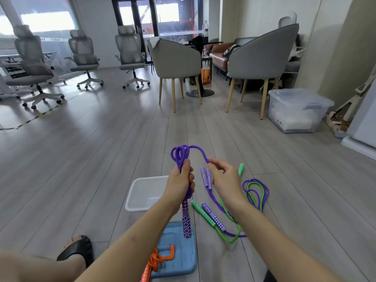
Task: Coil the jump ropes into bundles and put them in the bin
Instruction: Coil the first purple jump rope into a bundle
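Observation:
My left hand (181, 184) grips a bundle of purple jump rope (180, 154), with several loops sticking up above the fist and a purple-white patterned handle (186, 219) hanging below it. A free strand arcs from the loops to my right hand (222, 180), which pinches it. The white bin (142, 193) stands on the floor just left of my left hand. To the right on the floor lie purple and green ropes (255, 193) tangled loosely, with a green handle (202, 212), a purple handle (213, 217) and two purple handles (206, 178).
A blue lid (179, 255) lies under my arms with an orange rope (155, 261) on it. A foot in a black shoe (78, 248) is at lower left. Grey chairs (177, 60) and a clear lidded storage box (296, 109) stand farther off.

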Motion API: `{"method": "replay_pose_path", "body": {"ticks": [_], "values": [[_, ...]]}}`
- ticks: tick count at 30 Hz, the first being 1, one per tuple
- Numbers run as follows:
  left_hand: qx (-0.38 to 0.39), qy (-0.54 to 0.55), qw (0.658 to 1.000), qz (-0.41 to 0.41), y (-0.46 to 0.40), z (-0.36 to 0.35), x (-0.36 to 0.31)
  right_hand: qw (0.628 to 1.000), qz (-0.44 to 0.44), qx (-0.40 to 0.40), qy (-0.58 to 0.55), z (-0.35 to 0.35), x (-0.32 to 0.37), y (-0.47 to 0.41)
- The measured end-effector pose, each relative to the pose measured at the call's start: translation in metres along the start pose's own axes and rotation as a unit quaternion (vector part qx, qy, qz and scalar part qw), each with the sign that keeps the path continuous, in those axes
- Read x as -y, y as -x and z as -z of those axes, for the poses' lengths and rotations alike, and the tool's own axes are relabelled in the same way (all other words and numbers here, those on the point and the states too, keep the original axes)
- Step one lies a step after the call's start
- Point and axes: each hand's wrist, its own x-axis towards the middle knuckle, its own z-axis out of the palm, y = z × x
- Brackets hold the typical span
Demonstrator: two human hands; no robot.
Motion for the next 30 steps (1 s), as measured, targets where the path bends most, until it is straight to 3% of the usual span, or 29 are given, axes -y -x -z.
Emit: {"method": "replay_pose_path", "body": {"ticks": [4,8,15,19,26,30], "values": [[-0.007,0.005,1.000,-0.030,-0.002,-0.008,0.003,0.992,0.074,0.042,0.093,-0.011,-0.002,0.009],[-0.005,0.016,0.998,-0.059,-0.006,-0.016,0.009,0.985,0.099,0.085,0.112,-0.011,0.002,0.014],[-0.094,0.160,0.982,-0.016,-0.015,-0.014,0.001,0.990,0.048,0.093,0.094,-0.007,0.006,0.009],[-0.127,0.270,0.954,0.025,-0.037,0.013,-0.019,0.957,0.052,0.242,0.149,-0.003,0.014,0.012],[-0.167,0.345,0.923,0.021,-0.057,0.064,-0.048,0.900,0.051,0.388,0.194,0.010,0.031,0.014],[-0.153,0.277,0.948,-0.004,-0.051,0.069,-0.053,0.892,0.087,0.355,0.266,0.021,0.032,0.000]]}}
